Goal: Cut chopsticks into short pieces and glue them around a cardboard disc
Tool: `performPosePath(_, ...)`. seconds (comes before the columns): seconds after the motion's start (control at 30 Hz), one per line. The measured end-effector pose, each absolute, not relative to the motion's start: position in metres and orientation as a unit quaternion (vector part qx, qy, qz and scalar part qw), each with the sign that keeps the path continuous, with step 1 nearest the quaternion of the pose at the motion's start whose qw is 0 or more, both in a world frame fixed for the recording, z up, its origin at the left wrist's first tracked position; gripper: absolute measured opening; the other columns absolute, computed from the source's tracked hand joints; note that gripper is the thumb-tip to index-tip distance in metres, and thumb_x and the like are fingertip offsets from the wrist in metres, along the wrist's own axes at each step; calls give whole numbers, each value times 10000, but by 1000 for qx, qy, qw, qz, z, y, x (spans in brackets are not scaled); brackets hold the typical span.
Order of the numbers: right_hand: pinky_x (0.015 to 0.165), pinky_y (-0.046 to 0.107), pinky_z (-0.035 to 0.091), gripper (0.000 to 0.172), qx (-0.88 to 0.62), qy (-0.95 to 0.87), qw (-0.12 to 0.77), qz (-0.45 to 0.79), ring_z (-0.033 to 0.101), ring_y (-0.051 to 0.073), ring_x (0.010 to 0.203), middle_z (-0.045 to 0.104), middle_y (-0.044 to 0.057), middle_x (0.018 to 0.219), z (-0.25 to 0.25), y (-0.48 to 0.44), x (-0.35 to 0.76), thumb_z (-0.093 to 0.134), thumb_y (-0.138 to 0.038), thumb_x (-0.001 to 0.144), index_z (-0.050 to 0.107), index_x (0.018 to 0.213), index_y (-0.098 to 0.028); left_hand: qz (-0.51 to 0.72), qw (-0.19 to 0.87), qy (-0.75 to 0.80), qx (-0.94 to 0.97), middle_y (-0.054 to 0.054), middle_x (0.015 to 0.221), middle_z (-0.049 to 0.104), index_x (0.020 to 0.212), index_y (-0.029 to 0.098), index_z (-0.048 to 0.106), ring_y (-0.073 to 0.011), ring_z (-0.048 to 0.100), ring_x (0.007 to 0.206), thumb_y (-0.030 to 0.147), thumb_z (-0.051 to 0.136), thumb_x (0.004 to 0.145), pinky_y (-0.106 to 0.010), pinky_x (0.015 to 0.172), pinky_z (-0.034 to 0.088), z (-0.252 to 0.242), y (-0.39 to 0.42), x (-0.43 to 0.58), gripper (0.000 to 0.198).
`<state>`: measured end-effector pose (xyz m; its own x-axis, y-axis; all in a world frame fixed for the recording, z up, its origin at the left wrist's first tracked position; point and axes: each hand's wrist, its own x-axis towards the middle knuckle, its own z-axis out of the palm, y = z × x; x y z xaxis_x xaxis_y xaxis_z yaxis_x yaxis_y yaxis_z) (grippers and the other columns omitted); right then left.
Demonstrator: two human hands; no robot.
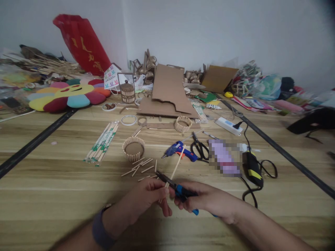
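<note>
My left hand (pixel 150 197) pinches a thin wooden stick (pixel 176 167) that slants up and to the right. My right hand (pixel 206 200) is closed round blue-handled cutting pliers (pixel 175 185), whose dark jaws point left and cross the stick near my left fingers. Just beyond the hands lie several short cut stick pieces (pixel 141 169) on the wooden floor. A small round basket of upright sticks (pixel 133 148) stands behind them.
A blue glue gun (pixel 180 151), black scissors (pixel 199 148), a black-and-yellow tool (pixel 251 167) with cable, and a white power strip (pixel 229 125) lie ahead to the right. Wrapped chopsticks (pixel 103 141) lie left. Cardboard sheets (pixel 169 92), a flower cushion (pixel 69 96) and clutter line the wall.
</note>
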<state>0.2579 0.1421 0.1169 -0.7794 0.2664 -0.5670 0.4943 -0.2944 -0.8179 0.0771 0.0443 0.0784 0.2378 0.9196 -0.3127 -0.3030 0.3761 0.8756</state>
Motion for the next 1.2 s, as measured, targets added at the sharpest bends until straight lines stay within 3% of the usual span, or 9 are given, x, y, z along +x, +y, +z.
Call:
performPosePath(0.23, 610, 252, 302, 322, 327, 606, 63, -722, 416, 114, 676, 508, -32, 747, 109, 138, 258, 583, -247, 587, 597, 902, -176, 428, 700, 450, 353, 6, 542, 629, 731, 164, 688, -160, 608, 546, 674, 737, 682, -326, 685, 489, 74, 44, 76, 514)
performPosePath(0.4, 634, 262, 313, 206, 317, 692, 28, -648, 421, 129, 696, 482, -29, 734, 97, 136, 260, 553, -220, 631, 573, 833, -184, 422, 688, 462, 369, 13, 498, 601, 727, 167, 694, -165, 602, 540, 716, 718, 671, -310, 661, 458, 74, 44, 75, 552)
performPosePath(0.77, 681, 289, 338, 144, 334, 742, -17, -581, 443, 164, 746, 477, -10, 753, 94, 129, 259, 501, -211, 636, 522, 777, -192, 432, 640, 486, 408, 17, 589, 636, 842, 170, 634, -145, 583, 537, 587, 648, 792, -292, 656, 428, 68, 46, 75, 421)
performPosePath(0.97, 705, 281, 330, 258, 312, 639, 14, -702, 445, 156, 780, 490, -11, 799, 105, 132, 258, 571, -244, 610, 556, 858, -175, 446, 631, 459, 438, -25, 760, 670, 756, 178, 600, -138, 602, 577, 593, 604, 823, -282, 629, 448, 77, 46, 74, 421)
performPosePath(1.2, 696, 269, 334, 423, 322, 584, 40, -744, 475, 152, 804, 550, 6, 850, 118, 134, 257, 602, -222, 576, 618, 994, -162, 440, 643, 463, 423, -3, 645, 634, 767, 181, 614, -145, 589, 538, 614, 580, 822, -292, 617, 458, 81, 44, 77, 438)
